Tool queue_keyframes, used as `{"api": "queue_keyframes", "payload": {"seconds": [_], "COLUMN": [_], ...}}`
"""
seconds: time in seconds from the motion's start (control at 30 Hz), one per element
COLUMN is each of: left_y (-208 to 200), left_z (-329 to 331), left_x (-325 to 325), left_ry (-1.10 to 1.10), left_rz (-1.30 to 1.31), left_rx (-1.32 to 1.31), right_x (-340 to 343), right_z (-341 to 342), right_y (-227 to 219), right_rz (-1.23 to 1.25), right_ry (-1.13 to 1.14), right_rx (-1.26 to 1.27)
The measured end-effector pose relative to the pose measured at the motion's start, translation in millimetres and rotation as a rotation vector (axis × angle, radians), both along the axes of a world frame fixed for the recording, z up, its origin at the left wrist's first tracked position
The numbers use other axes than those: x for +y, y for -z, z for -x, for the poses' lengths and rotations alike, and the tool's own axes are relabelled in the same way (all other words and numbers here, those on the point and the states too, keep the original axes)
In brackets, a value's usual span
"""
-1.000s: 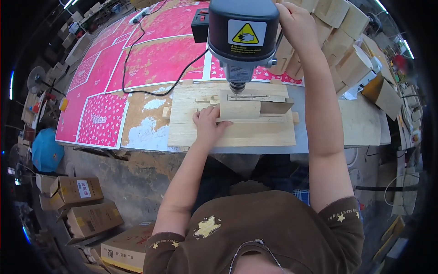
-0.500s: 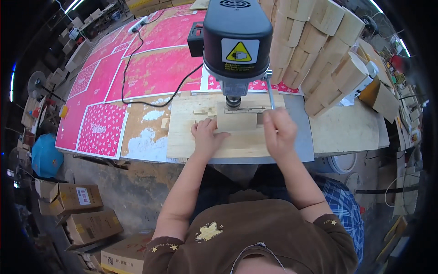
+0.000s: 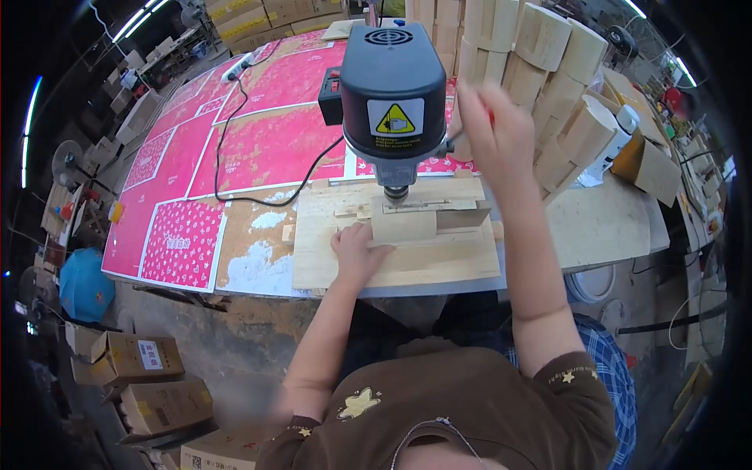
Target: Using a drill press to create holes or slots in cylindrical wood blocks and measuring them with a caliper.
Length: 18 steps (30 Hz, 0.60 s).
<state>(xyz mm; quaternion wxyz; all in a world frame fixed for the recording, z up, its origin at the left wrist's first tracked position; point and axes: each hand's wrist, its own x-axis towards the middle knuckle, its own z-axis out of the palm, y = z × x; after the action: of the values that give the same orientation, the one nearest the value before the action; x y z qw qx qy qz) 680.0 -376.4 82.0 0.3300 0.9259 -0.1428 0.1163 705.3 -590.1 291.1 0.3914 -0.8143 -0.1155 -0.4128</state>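
- The table (image 3: 607, 227) is spreading under the work, pink sheets (image 3: 184, 243) covering its left part.
- Stacked wooden pieces (image 3: 540, 47) are crowding its right rear, partly behind the right arm (image 3: 540, 266).
- The drill press (image 3: 392, 78) is standing mid-table, its bulky head blocking sight of what lies behind.
- The baseboard (image 3: 439, 270) is lying below that head.
- An open carton (image 3: 654, 168) is leaning near the stacks.
- The right hand (image 3: 497, 129), blurred, is curling beside the drill press; whether it is gripping the lever (image 3: 456, 139), I cannot tell.
- The left hand (image 3: 359, 254) is holding thumb and fingers apart, touching the left end of the wooden block (image 3: 403, 225).
- That block is resting on the baseboard, the chuck (image 3: 396, 193) hanging over its rear part.
- A black cord (image 3: 270, 204) is looping across the table.
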Motion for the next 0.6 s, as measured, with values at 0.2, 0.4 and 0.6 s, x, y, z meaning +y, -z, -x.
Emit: {"api": "queue_keyframes", "payload": {"seconds": [0.2,0.4,0.6], "left_y": [-8.9,-8.7,-17.9], "left_z": [-3.7,-9.4,3.5], "left_x": [-1.1,-2.4,28.4], "left_ry": [-0.005,0.045,0.139], "left_rz": [0.192,0.398,0.442], "left_rx": [0.089,0.136,0.011], "right_x": [-12.3,-35.6,-43.5], "right_z": [-60.0,14.2,44.6], "right_y": [-7.9,96.5,153.3], "right_rz": [-0.069,0.078,0.447], "right_ry": [-0.069,-0.243,-0.128], "right_rx": [0.192,0.409,0.386]}}
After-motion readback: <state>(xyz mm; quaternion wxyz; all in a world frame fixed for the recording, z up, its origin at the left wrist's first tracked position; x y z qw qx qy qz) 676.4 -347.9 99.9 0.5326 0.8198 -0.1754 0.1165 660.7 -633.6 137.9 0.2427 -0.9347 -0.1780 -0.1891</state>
